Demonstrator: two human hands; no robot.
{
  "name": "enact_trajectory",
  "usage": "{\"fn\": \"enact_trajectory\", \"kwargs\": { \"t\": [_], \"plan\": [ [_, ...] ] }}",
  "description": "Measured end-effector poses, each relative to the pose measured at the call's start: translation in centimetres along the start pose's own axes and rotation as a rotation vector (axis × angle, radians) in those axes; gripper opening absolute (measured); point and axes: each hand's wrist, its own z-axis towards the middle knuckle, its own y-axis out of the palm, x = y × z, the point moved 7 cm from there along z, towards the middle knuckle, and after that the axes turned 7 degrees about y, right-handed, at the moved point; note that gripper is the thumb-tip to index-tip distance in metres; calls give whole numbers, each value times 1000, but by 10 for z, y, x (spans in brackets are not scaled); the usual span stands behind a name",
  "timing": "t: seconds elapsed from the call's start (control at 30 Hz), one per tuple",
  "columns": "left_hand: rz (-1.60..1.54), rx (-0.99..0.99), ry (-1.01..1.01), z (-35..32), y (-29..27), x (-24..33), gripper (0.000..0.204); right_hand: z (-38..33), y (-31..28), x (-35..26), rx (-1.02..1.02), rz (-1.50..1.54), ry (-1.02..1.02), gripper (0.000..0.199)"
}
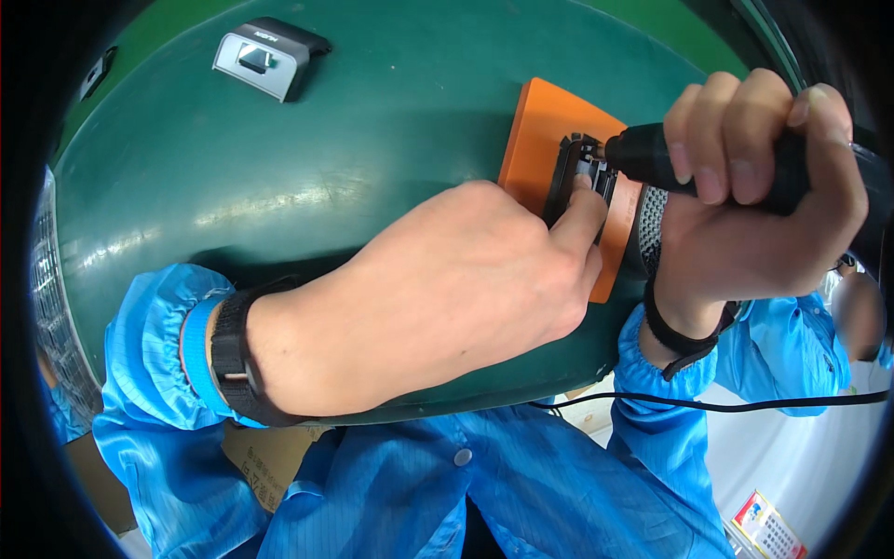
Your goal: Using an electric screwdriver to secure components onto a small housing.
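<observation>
My right hand (745, 177) is wrapped round a black electric screwdriver (643, 156), held nearly level and pointing left. Its bit meets the upper end of a small black part with metal pieces inside (562, 182). That part lies on an orange block (531, 121) on the green table. With its index fingertip, my left hand (466, 270) presses on the part near the bit. The other left fingers are curled under and mostly hidden. Just below the screwdriver, a round dish of small grey pieces (652, 224) is partly covered by my right hand.
A black and silver device with a small window (265, 58) stands at the table's far left. Another small dark device (97, 74) sits beyond the table edge. A black cable (745, 405) crosses at lower right, near another person's blue sleeve (787, 349). Below the table is a cardboard box (275, 456).
</observation>
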Motion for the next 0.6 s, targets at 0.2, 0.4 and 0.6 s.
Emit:
{"fn": "enact_trajectory", "kwargs": {
  "t": [0.2,0.4,0.6],
  "plan": [
    [35,-39,21,-2,-2,-2,25,5,10,7,-14,-20,27,18],
    [-25,-48,34,0,-4,-2,32,1,21,6,283,46,117,12],
    [-33,-12,210,6,-14,-25,24,-28,-50,-34,465,248,-60,17]
  ]
}}
